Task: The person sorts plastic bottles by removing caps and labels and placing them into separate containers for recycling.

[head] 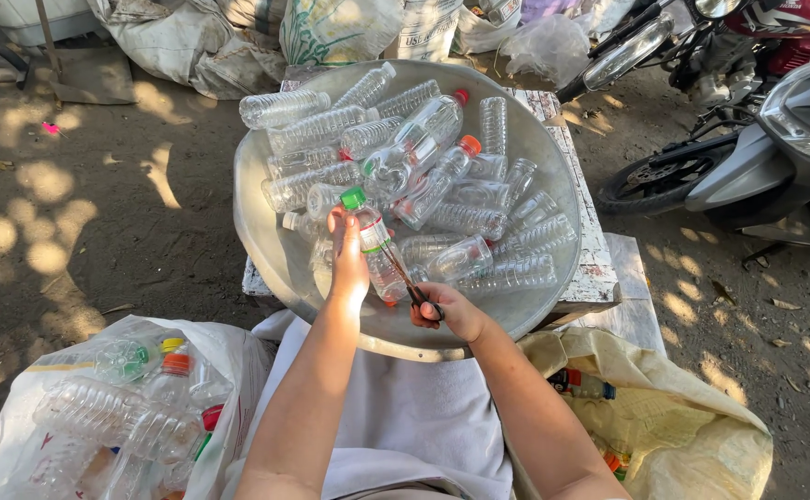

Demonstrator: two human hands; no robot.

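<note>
two bare forearms enter from the lower edge, uncovered from elbow to wrist; no sleeve reaches into view. the left hand (348, 264) and the right hand (456, 313) are bare, without gloves, and neither wrist shows a watch or band. rings cannot be made out at this size. between the arms lies a pale grey-white cloth garment (405, 417), plain and unpatterned, softly creased, covering the lap and spreading toward both sides. the upper arms and the rest of the body fall outside the view.
</note>
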